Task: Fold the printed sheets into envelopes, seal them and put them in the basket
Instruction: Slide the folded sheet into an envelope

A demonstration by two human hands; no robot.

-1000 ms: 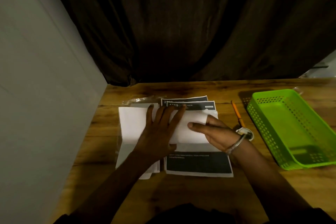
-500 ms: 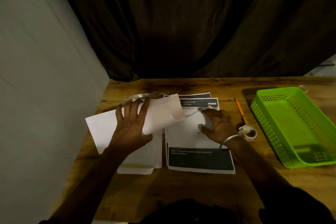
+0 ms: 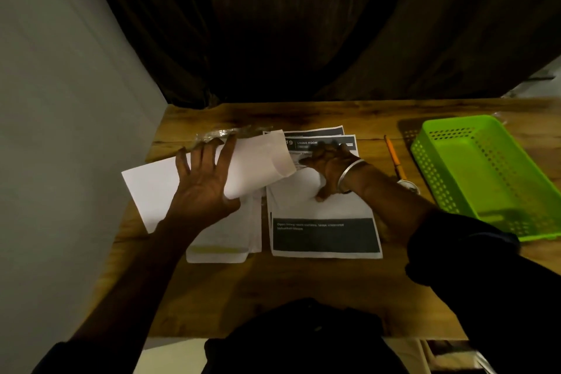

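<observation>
With our left hand (image 3: 202, 191) spread flat under the lifted envelope (image 3: 243, 171), we should keep its mouth gaping while our right hand (image 3: 331, 168), pressed on the printed sheets (image 3: 321, 209), picks one to fold.

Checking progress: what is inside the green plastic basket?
The green plastic basket shows only its bare perforated floor; no envelopes are visible. Its near corner is covered by the right sleeve.
</observation>
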